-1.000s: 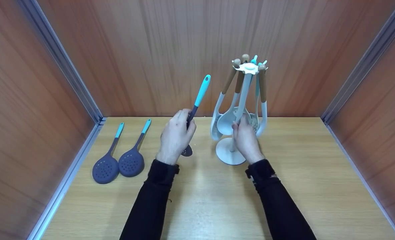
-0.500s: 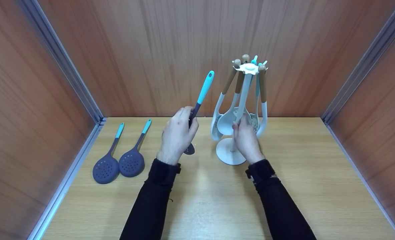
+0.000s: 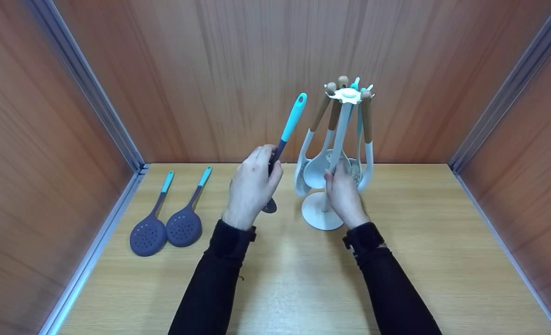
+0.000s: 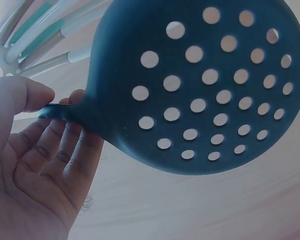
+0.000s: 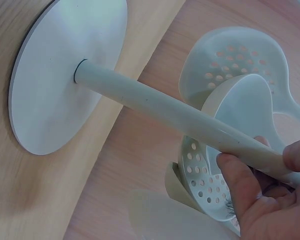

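My left hand point(image 3: 254, 184) pinches the neck of a dark skimmer point(image 3: 294, 116), its turquoise handle tilted up toward the right. In the left wrist view the skimmer's round perforated head point(image 4: 115, 100) faces the camera, thumb on one side of the neck and fingers on the other. From the head view, most of that head is hidden behind the hand. My right hand point(image 3: 346, 195) grips the post of a white utensil stand point(image 5: 155, 106), which stands upright on its round base point(image 3: 312, 213). Pale utensils with brown or turquoise handles, among them a ladle point(image 3: 316, 174), hang around the post.
Two more dark skimmers, one point(image 3: 147, 236) beside the other point(image 3: 184, 228), lie at the left of the wooden table point(image 3: 285, 288) with turquoise handles pointing away. Wood-grain panels point(image 3: 238, 70) with grey metal corner strips enclose the back and both sides.
My left hand has moved a little right and away from me with the skimmer, bringing its handle higher and nearer the stand. The right hand stays on the post.
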Available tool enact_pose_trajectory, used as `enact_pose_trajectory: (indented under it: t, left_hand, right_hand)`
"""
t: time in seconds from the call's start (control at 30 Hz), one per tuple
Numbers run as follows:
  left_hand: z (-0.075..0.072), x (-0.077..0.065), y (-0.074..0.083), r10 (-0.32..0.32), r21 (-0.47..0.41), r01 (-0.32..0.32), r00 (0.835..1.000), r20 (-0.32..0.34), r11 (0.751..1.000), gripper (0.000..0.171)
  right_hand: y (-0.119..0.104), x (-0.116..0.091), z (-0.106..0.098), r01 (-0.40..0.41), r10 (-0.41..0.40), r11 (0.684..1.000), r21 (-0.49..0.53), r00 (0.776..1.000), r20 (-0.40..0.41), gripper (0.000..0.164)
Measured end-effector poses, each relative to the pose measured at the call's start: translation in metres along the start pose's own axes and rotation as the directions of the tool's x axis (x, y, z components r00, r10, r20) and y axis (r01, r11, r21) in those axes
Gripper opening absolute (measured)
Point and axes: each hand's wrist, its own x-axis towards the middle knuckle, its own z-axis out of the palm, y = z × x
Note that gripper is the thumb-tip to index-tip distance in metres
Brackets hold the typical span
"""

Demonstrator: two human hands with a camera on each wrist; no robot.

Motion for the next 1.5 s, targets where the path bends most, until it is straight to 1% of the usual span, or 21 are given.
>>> enact_pose_trajectory:
  t: [0.17,0.33,0.7,1.07,1.3,1.5]
  left_hand:
    - [0.000,0.002,0.005,0.022,-0.013,-0.022,1.000,-0.009,1.000,0.030]
    - [0.000,0.004,0.010,0.031,-0.012,-0.031,1.000,0.000,0.999,0.030]
    - [0.001,0.011,0.021,0.054,-0.019,-0.053,0.999,0.010,0.998,0.031]
    - [0.005,0.017,0.028,0.070,-0.012,-0.070,0.997,0.025,0.997,0.030]
    - [0.008,0.020,0.029,0.095,0.006,-0.095,0.995,0.009,0.995,0.029]
    - [0.009,0.021,0.028,0.085,0.003,-0.085,0.996,0.026,0.996,0.029]
  right_hand:
    - [0.001,0.000,0.001,0.018,-0.018,1.000,-0.025,1.000,-0.013,0.037]
    - [0.002,0.000,0.001,0.022,-0.023,0.998,-0.059,1.000,-0.015,0.036]
    - [0.000,0.001,-0.002,-0.025,0.026,0.998,-0.050,1.000,0.009,0.038]
    - [0.002,0.000,-0.002,0.004,-0.005,0.998,-0.070,1.000,-0.008,0.036]
    - [0.002,-0.001,-0.001,0.063,-0.066,0.996,-0.057,0.997,-0.043,0.041]
    - [0.001,0.000,0.000,0.041,-0.043,0.998,-0.055,0.999,-0.032,0.044]
